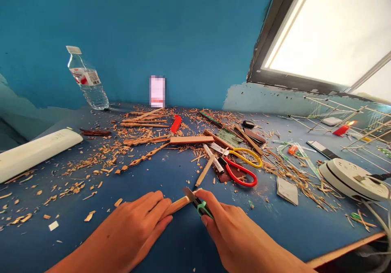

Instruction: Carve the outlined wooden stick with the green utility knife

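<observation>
**Blue tabletop (165, 169), tan wood shavings (75, 189)**

Left hand (143, 218) clamps a slim, pale wooden stick (177, 205) between the hands; right hand (227, 224) grips a green-and-black knife (202, 208), blade on the wood. Cutting looks unfinished; beyond the left hand, a wavy brown wooden strip (140, 158) appears carved.

Tbl (185, 244) agst wall (195, 33). Front ctr: L hand (143, 216) on wood stick (179, 204); R hand (224, 220) just R, w/ cutter (201, 208), blade across stick's far pt. Behind hands, ctr-R: scissors (242, 173), marker (216, 164) beside on L, flat strip (192, 140) behind-L of marker. Shavings (105, 155) strewn L side, mid & back. Bottle (91, 88) back L nr wall; pixelated panel (157, 90) R of it, upright. Long block (39, 153) far L, before bottle. Far R: power strip (351, 179), candle (339, 131) behind it. Window (330, 41) above R.
</observation>
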A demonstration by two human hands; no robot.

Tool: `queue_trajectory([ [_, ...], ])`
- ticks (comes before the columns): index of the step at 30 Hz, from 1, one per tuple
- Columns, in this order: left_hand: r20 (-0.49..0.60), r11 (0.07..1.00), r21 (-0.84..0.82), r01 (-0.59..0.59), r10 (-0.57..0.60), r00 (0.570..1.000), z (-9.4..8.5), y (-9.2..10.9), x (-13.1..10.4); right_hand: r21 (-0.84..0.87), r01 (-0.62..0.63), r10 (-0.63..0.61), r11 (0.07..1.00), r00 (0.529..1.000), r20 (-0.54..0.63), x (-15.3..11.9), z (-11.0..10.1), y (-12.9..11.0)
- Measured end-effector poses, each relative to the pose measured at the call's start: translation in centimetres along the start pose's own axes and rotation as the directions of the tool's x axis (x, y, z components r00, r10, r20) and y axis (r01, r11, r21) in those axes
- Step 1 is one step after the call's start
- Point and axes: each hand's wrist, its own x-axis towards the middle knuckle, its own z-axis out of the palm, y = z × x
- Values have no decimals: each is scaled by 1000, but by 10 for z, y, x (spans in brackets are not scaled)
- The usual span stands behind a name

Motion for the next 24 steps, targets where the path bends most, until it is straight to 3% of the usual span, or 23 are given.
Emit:
queue_trajectory([
  [3, 24, 983, 22, 184, -184, 983, -5, -4, -2, 95, 57, -45, 994, 991, -127, 7, -12, 1],
  [6, 103, 947, 21, 322, -322, 941, -7, -10, 2, -5, -8, 7, 1000, 991, -133, 24, -19, 0],
  [11, 146, 941, 17, 338, -336, 930, 1, -11, 4, 13, -32, 32, 999, 999, 5, 49, -8, -3],
  [16, 151, 933, -21, 360, -353, 923, 7, -10, -3, 45, -71, 72, 996, 997, -9, 61, -9, 13],
  [20, 148, 918, -30, 396, -387, 910, 8, -12, -5, 30, -132, 134, 991, 987, -94, 75, -20, 33],
  [24, 161, 897, -79, 435, -419, 894, 4, -13, -6, 4, -110, 110, 994, 989, -98, 74, -17, 30],
])
